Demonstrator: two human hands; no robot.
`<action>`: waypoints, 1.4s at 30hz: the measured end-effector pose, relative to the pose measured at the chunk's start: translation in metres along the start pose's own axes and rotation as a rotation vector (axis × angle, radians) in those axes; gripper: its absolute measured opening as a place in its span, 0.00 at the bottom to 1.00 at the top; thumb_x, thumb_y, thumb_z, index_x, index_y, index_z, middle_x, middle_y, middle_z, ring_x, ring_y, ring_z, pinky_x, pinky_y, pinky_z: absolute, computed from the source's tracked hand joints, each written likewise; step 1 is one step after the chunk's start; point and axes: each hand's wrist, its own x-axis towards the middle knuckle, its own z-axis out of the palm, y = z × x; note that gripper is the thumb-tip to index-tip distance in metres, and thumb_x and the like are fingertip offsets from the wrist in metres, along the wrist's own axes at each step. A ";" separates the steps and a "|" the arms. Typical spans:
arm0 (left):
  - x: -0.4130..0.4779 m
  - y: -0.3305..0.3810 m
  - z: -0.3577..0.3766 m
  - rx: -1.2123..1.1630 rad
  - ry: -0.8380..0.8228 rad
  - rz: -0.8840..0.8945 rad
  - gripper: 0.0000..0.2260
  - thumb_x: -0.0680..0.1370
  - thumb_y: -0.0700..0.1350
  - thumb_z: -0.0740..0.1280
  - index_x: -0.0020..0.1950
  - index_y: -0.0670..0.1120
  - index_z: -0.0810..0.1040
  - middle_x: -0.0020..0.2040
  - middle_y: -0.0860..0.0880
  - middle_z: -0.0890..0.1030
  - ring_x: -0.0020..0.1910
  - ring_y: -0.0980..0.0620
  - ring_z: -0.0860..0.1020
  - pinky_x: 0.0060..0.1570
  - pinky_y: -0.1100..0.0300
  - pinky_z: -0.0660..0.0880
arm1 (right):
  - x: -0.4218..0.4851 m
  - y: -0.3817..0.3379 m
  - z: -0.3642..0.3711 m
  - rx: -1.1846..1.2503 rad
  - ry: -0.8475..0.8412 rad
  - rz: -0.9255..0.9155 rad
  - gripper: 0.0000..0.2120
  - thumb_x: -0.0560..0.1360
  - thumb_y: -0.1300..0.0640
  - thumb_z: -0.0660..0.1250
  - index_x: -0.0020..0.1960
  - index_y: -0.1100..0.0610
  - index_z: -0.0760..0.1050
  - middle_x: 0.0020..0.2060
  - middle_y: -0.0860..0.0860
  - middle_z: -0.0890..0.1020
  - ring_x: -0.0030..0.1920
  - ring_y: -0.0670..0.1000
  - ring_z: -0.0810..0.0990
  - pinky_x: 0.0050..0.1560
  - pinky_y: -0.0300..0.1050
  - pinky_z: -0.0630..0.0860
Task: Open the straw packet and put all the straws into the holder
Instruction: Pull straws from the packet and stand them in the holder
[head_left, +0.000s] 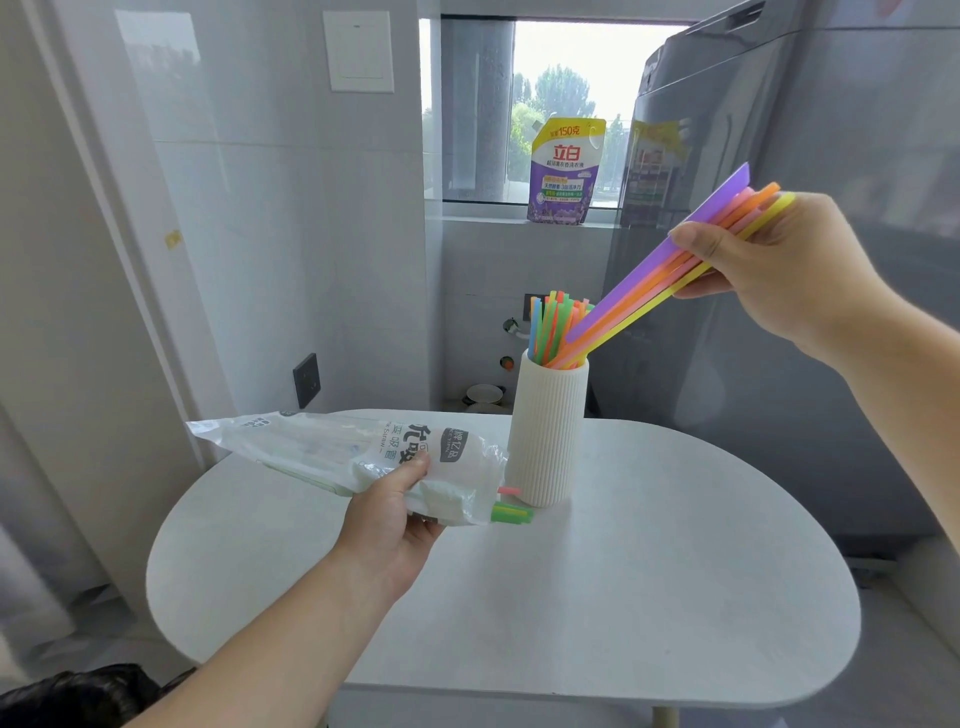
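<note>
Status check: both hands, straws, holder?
Right hand feeding straw bundle into holder. Left hand gripping packet, few straws left. Nothing blocking.

The ribbed cream cylindrical holder (546, 431) stands upright, packed with bright plastic straws (553, 332) fanning from its mouth. A tilted bunch of purple, orange, pink and yellow straws (644, 296) slants up and right of it, lower ends inside the rim. Left of the holder, the crinkled clear printed straw packet (358, 452) lies angled, green and pink straw tips (511, 512) poking out beside the base.

White rounded table (623, 597); ribbed cream holder (545, 441) stands upright on it, toward far edge.
</note>
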 end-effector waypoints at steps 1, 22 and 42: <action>0.000 0.000 0.000 0.000 0.001 0.000 0.12 0.80 0.35 0.68 0.62 0.44 0.80 0.48 0.48 0.88 0.42 0.51 0.87 0.36 0.56 0.84 | 0.000 0.000 0.001 -0.007 -0.012 0.000 0.13 0.78 0.50 0.69 0.53 0.59 0.82 0.42 0.47 0.85 0.34 0.40 0.86 0.25 0.27 0.71; 0.002 -0.001 0.000 0.029 -0.007 -0.011 0.13 0.80 0.35 0.68 0.64 0.43 0.80 0.48 0.47 0.88 0.42 0.51 0.87 0.34 0.56 0.83 | 0.047 -0.017 0.060 -0.301 -0.253 0.079 0.17 0.78 0.46 0.69 0.53 0.60 0.79 0.42 0.51 0.86 0.33 0.48 0.87 0.36 0.38 0.80; 0.003 0.000 -0.001 0.008 -0.023 -0.018 0.14 0.80 0.35 0.67 0.65 0.43 0.79 0.51 0.46 0.88 0.44 0.50 0.87 0.38 0.54 0.85 | 0.010 0.032 0.107 -0.842 -0.310 -0.334 0.29 0.84 0.44 0.52 0.81 0.56 0.56 0.82 0.53 0.54 0.80 0.57 0.53 0.75 0.58 0.58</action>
